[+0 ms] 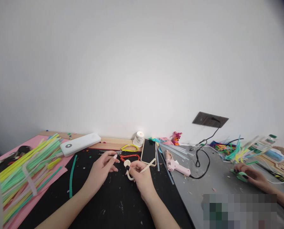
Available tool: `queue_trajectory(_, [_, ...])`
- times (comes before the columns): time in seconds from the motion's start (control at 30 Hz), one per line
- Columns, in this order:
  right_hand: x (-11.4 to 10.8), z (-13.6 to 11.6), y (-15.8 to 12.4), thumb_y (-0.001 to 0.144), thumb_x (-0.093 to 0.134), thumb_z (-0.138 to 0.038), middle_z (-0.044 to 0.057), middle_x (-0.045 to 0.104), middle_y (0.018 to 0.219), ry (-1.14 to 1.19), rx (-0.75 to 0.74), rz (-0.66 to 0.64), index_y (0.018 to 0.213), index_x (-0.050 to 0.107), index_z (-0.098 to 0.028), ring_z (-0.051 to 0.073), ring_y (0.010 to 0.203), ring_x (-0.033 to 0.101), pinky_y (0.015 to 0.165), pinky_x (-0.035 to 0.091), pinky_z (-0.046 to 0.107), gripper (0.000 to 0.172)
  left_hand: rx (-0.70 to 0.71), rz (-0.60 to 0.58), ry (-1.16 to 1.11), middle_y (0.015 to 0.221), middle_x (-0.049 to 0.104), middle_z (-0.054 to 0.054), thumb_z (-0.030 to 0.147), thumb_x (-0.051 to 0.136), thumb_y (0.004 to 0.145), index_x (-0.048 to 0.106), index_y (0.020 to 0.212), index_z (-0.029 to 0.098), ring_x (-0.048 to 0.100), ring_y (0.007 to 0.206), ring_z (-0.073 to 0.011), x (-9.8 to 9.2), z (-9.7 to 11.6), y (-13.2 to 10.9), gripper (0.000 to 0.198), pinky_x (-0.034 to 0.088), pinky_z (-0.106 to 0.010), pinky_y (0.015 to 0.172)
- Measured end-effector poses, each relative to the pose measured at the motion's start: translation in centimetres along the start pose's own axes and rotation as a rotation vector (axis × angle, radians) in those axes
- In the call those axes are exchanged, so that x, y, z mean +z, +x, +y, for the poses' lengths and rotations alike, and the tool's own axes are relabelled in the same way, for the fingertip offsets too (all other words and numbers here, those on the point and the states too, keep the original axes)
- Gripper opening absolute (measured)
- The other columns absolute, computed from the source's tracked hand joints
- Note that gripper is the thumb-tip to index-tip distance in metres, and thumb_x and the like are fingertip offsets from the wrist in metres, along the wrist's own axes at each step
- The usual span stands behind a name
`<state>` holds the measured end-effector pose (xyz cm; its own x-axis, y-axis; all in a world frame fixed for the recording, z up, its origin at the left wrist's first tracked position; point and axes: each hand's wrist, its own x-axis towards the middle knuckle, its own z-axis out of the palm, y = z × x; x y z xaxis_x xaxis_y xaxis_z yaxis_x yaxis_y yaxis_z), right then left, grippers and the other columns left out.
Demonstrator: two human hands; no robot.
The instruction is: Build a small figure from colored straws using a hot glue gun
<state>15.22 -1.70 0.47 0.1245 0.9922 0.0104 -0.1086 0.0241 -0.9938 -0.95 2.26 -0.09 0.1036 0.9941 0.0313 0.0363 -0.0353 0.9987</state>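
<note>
My right hand (142, 178) is closed on a cream pipe cleaner piece (130, 176), bent into a curve. A round cream end with a black spot shows at its top, and a straight cream length (148, 165) sticks out past my fingers. To the left, my left hand (105, 163) hovers with fingers apart, and I see nothing in it. Just beyond its fingertips lie scissors with one yellow and one red handle (130, 156); their blades are partly hidden behind the hand. A green pipe cleaner (72, 176) lies on the black mat (113, 203).
Bundled pipe cleaners (29, 168) lie left beside a white device (81, 143). Behind are a paper cup (139, 139) and a phone (148, 152). A pink glue gun (177, 165) trails a cord to the wall socket (210, 119). Another person's hand (251, 176) holds something green at right.
</note>
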Motion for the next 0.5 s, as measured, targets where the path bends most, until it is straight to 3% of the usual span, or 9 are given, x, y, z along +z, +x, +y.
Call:
queue_trajectory(0.07, [0.00, 0.01, 0.00, 0.064, 0.070, -0.028, -0.002, 0.062, 0.051, -0.007, -0.005, -0.002, 0.062, 0.064, -0.017, 0.009, 0.043, 0.045, 0.044, 0.030, 0.020, 0.013, 0.028, 0.011, -0.022, 0.084, 0.070, -0.002, 0.044, 0.059, 0.075, 0.053, 0.100, 0.021, 0.067, 0.060, -0.0182, 0.01, -0.23, 0.20, 0.034, 0.050, -0.030, 0.058])
queue_trajectory(0.23, [0.05, 0.04, -0.08, 0.063, 0.070, -0.028, -0.002, 0.062, 0.051, 0.003, 0.001, -0.004, 0.062, 0.064, -0.016, 0.008, 0.043, 0.043, 0.042, 0.029, 0.019, 0.013, 0.083, 0.010, -0.017, 0.066, 0.059, 0.005, 0.034, 0.055, 0.077, 0.051, 0.080, 0.022, 0.059, 0.055, -0.0149, -0.10, -0.30, 0.15, 0.013, 0.048, -0.027, 0.056])
queue_trajectory(0.5, [0.17, -0.37, -0.12, 0.061, 0.073, -0.032, -0.001, 0.062, 0.051, 0.002, 0.014, 0.001, 0.060, 0.065, -0.017, 0.009, 0.043, 0.046, 0.041, 0.030, 0.019, 0.018, 0.003, -0.005, 0.117, 0.037, 0.038, 0.010, 0.021, 0.045, 0.065, 0.049, 0.057, 0.022, 0.037, 0.034, -0.0109, -0.25, 0.55, -0.70, 0.009, 0.028, -0.021, 0.041])
